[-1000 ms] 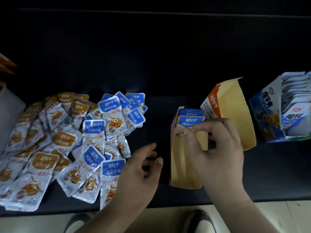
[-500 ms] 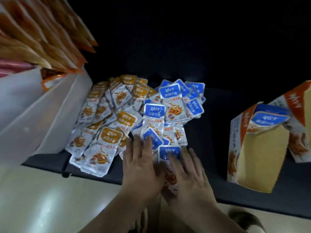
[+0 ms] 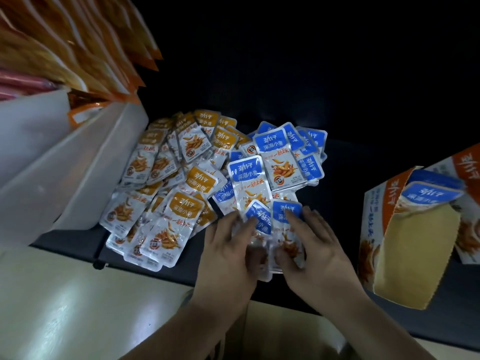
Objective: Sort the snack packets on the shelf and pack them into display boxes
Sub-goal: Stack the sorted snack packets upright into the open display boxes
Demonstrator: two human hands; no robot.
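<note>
The left hand [image 3: 228, 253] lay with its fingers fairly straight across a tilted blue-labelled packet [image 3: 257, 217], its thumb resting lower on the same wrapper. The right hand [image 3: 318, 246] mirrored it just beside, fingers spread flat over a second blue packet [image 3: 285, 211]. Neither hand plainly pinched anything, and whether a thumb was tucked under a foil edge could not be told. The pose read as squaring the two packets together at the near edge of the dark shelf [image 3: 345, 162], likely so they could be lifted as one stack. Beyond the fingertips the loose blue packets [image 3: 279, 152] overlapped in a heap, touching the larger heap of orange-labelled packets [image 3: 181, 183] on its left, so the colours were roughly parted but not cleanly. Well to the right stood an open display box [image 3: 413, 237], leaning, with boxed blue packets [image 3: 431, 196] upright inside. It was apparently the destination for this colour and looked only partly filled. At far left a white bin [image 3: 65, 162] held long orange pouches [image 3: 85, 48].
</note>
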